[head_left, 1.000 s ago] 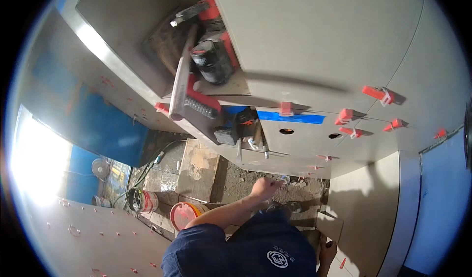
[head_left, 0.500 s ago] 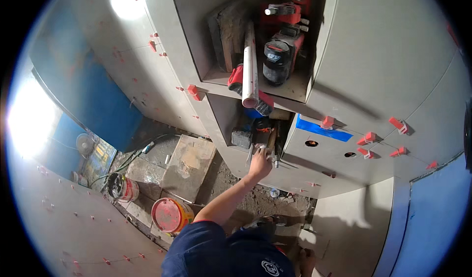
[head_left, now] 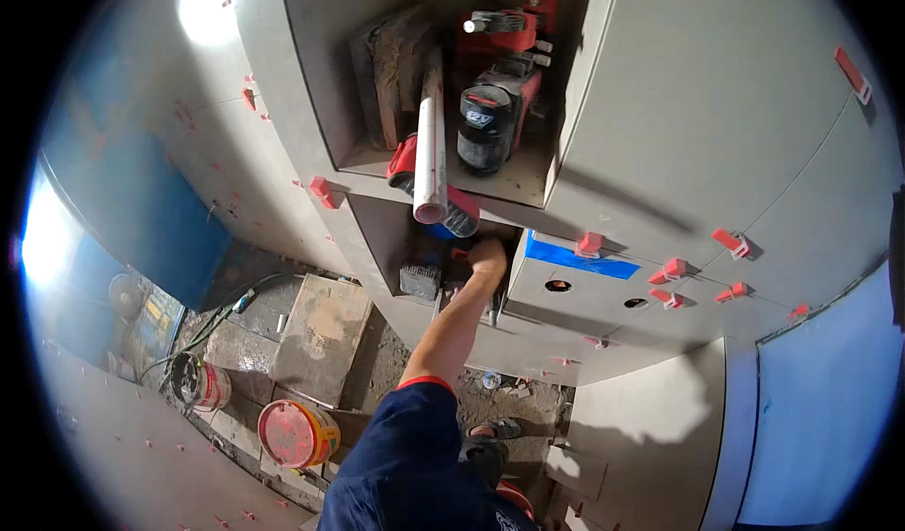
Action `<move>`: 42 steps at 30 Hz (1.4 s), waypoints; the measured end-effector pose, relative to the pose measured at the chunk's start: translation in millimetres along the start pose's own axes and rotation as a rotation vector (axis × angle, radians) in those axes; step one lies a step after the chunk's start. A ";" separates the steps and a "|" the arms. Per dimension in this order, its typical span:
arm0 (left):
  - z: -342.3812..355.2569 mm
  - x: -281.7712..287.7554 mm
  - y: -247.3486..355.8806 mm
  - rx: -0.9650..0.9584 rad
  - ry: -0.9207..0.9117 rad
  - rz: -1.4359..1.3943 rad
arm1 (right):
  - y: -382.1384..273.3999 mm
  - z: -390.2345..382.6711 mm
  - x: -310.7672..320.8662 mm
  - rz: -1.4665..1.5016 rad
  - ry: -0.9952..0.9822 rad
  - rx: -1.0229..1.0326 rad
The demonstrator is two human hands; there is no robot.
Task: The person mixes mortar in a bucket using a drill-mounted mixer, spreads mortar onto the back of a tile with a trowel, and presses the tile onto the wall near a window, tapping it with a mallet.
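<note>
L hand (head_left: 487,256) is in the lower niche (head_left: 379,237), fingers mostly hidden, so can't tell if it's gripping anything. Grey block (head_left: 419,281) sits L of it, same niche; white pipe (head_left: 431,159) juts out above, nr. blk/red power tool (head_left: 486,130).

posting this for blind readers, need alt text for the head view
The person's left hand reaches into a grey, boxy lower wall niche. Above, a round white pipe juts from a grey upper niche holding a black-and-red power tool; a red-lidded yellow bucket stands lower left.
</note>
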State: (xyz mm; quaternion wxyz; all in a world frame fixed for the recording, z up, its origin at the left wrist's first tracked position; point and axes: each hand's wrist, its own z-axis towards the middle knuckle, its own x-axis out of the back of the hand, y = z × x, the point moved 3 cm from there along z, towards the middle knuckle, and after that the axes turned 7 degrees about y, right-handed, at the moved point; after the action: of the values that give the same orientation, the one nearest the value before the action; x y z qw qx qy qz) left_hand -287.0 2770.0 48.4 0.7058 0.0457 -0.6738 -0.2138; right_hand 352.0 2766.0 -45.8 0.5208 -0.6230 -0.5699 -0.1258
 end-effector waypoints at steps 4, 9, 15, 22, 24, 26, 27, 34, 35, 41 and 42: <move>5.2 18.4 -16.6 -0.071 0.058 -0.246 | -2.8 3.2 0.5 -0.032 -0.013 0.008; -36.1 54.5 -25.1 -0.256 0.316 -0.471 | 3.6 -0.2 9.6 -0.081 0.005 0.061; -106.2 119.0 -34.8 -0.272 0.332 -0.475 | 15.1 6.7 14.8 -0.164 0.044 0.154; -256.3 102.3 -50.6 -0.260 0.323 -1.098 | -69.2 21.4 47.0 0.135 -0.067 0.162; -300.7 101.6 -18.8 -0.504 0.249 -1.202 | -115.7 -5.4 68.6 0.276 -0.033 0.308; -335.4 104.0 26.0 -0.617 -0.129 -1.231 | -150.4 -33.7 89.9 0.322 -0.016 0.328; -353.5 107.1 50.6 -0.662 -0.274 -1.270 | -164.2 -46.9 101.0 0.408 -0.022 0.416; -425.8 119.5 248.4 -1.850 -0.406 -1.174 | -127.2 -96.9 184.2 0.542 0.860 0.314; -426.9 108.2 280.3 -1.811 -0.419 -1.140 | -113.2 -105.5 193.1 0.485 0.994 0.209; -463.1 25.5 411.5 -1.961 -0.018 -0.656 | -58.9 -124.7 251.9 0.445 1.196 -0.309; -463.5 15.4 413.2 -1.951 -0.031 -0.685 | -53.2 -123.4 260.8 0.481 1.159 -0.379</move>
State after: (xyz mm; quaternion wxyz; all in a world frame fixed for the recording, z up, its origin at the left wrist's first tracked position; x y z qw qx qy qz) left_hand 262.2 3034.4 167.8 0.3282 -0.3598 -0.1673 -0.8572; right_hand 444.4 2809.0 229.4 0.6384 -0.6453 -0.0099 -0.4195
